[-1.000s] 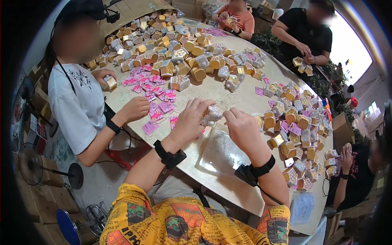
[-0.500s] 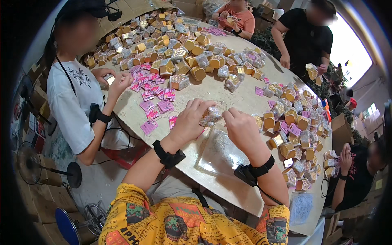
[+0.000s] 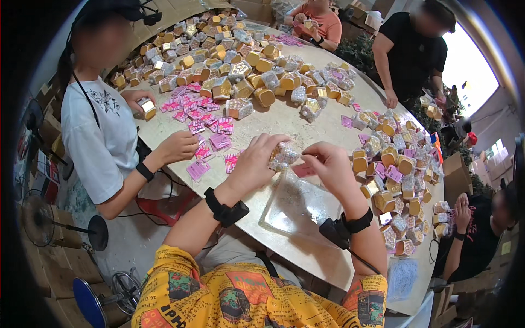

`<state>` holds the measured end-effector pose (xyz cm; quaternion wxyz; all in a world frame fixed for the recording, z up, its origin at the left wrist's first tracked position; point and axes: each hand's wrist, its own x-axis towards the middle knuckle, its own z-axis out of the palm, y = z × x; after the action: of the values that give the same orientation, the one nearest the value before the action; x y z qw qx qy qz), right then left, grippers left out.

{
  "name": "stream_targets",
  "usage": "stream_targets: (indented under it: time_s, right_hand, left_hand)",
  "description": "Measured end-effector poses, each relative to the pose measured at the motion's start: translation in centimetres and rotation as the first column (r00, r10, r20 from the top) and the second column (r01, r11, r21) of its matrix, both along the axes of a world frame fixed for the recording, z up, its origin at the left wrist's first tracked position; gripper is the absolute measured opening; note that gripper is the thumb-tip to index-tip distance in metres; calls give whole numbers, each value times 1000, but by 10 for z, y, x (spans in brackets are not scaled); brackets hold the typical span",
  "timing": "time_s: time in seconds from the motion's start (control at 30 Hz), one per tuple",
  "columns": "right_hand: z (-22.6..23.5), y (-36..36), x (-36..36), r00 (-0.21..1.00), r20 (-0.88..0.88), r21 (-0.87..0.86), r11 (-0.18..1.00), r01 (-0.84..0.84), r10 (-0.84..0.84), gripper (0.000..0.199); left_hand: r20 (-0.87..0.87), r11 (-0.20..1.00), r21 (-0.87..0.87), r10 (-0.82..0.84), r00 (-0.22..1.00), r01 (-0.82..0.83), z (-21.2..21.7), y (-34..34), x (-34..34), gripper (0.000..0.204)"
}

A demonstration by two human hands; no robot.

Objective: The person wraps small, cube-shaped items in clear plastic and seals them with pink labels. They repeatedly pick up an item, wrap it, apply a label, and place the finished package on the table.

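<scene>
My left hand (image 3: 254, 161) is closed round a small glittery gold ornament (image 3: 283, 155) in clear wrap, above the table. Just right of it, my right hand (image 3: 331, 167) is raised with thumb and fingertips pinched together. A pink tag (image 3: 304, 169) shows beside those fingers, partly hidden by them. Whether they grip it or a thin string on it, I cannot make out. Below both hands lies a shallow clear plastic tray (image 3: 290, 210) with shiny bits in it.
Wrapped gold ornaments (image 3: 265, 97) are heaped across the far table, more (image 3: 388, 158) at right. Pink tags (image 3: 220, 142) lie left of my hands. A bundle of pale strings (image 3: 403, 279) sits at the right edge. Co-workers stand or sit around, the nearest (image 3: 106, 136) at left.
My right hand has shifted slightly right, and the pink tag now shows by its fingers. My left hand stays almost still. The left co-worker's hands have parted, one reaching toward the tags.
</scene>
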<state>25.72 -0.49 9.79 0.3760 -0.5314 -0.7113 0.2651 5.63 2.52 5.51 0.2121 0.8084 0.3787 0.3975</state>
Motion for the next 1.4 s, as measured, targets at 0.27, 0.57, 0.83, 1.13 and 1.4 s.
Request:
stream_targets:
  time_s: [0.27, 0.57, 0.83, 1.13, 1.4]
  right_hand:
    - [7, 2, 10, 930, -365, -349, 933, -87, -50, 12]
    - [-3, 14, 30, 980, -198, -161, 987, -6, -26, 14]
    - [53, -25, 152, 590, 261, 648, 592, 479, -764, 18]
    - [-63, -76, 47, 828, 561, -84, 995, 63, -5, 22]
    - [-86, -64, 40, 922, 376, -326, 944, 41, 90, 12]
  left_hand:
    - [14, 996, 20, -82, 997, 82, 9, -4, 12, 57]
    - [62, 980, -140, -131, 989, 139, -6, 3, 26, 81]
    - [-271, 991, -121, -88, 958, 57, -35, 17, -12, 63]
    - [-477, 996, -88, -62, 877, 22, -53, 11, -19, 48]
    - [-365, 993, -112, -64, 929, 24, -54, 17, -30, 41]
